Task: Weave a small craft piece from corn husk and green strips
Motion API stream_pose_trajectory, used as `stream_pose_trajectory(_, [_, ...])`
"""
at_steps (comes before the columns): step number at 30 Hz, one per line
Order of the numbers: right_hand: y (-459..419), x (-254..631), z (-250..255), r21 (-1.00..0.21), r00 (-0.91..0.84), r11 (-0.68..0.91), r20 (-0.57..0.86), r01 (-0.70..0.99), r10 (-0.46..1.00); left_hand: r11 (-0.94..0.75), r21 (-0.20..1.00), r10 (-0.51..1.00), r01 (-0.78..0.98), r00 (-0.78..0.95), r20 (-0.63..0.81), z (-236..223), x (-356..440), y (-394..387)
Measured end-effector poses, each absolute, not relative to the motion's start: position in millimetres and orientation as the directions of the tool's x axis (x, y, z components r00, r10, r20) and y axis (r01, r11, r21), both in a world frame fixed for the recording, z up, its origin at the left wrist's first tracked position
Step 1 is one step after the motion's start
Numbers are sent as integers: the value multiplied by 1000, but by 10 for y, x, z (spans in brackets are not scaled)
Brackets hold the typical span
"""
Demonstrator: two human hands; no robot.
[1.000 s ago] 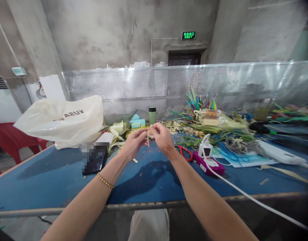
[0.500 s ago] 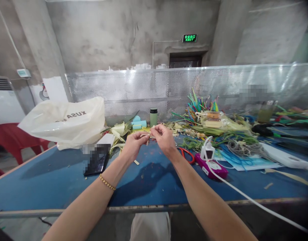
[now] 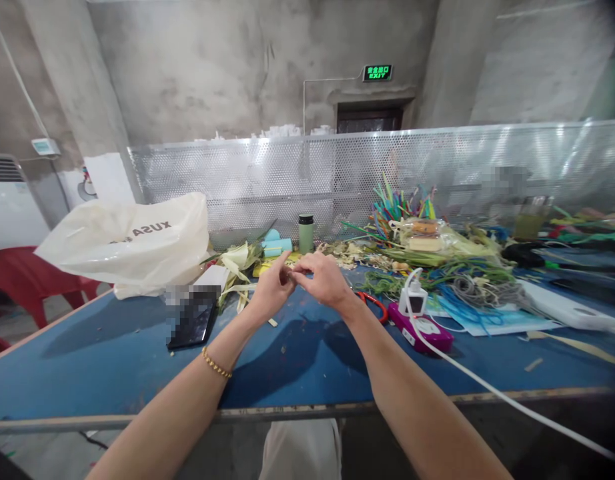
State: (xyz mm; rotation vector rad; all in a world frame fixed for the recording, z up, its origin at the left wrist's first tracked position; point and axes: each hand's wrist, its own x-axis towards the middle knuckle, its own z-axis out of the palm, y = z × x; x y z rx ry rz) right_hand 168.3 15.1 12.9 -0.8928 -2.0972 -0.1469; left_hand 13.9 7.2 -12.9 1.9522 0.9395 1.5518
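Note:
My left hand [image 3: 274, 288] and my right hand [image 3: 321, 279] meet fingertip to fingertip above the blue table. Between their pinched fingers is a small pale strip, seen half a second ago and now almost wholly covered by the fingers. The left index finger points upward, while its thumb stays against the right fingertips. Behind the hands stands a green bottle [image 3: 305, 235] with a black lid. Dry pale leaves [image 3: 237, 260] lie beyond my left hand, and red-handled scissors [image 3: 375, 307] rest beside my right wrist.
A white plastic bag [image 3: 132, 247] and a black phone [image 3: 195, 320] occupy the left side. To the right lie a purple box [image 3: 422, 330] with a white plug and cable, tangled cords [image 3: 472, 291], and colourful stems [image 3: 400, 203]. A perforated metal screen [image 3: 237, 173] borders the table's back.
My hands have closed in over the pale strip, hiding it. The left hand has turned, its index finger rising, and the right fingers have curled downward.

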Motion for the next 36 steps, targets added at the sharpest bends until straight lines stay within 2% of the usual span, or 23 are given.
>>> stream_pose_trajectory(4, [159,1696,157,-463,-310,735,696,496,648,-568,818,818,90,169,549,-84,132,45])
stream_pose_trajectory(7, [175,1715,169,-533,-295,723,675,439,677,-528,844,842,89,179,508,-59,121,24])
stream_pose_trajectory(18, [160,1644,125,-353,-294,803,797,481,527,-552,813,834,184,113,540,-122,113,78])
stream_pose_trajectory(22, [142,1594,96,-345,-279,807,812,480,513,-530,834,848,153,126,515,-126,135,57])
stream_pose_trajectory(31, [99,1547,67,-343,-261,809,824,478,503,-571,812,820,123,136,556,-117,151,47])
stream_pose_trajectory(36, [86,1544,82,-383,-240,803,816,457,526,-576,809,817,116,113,566,-97,161,30])
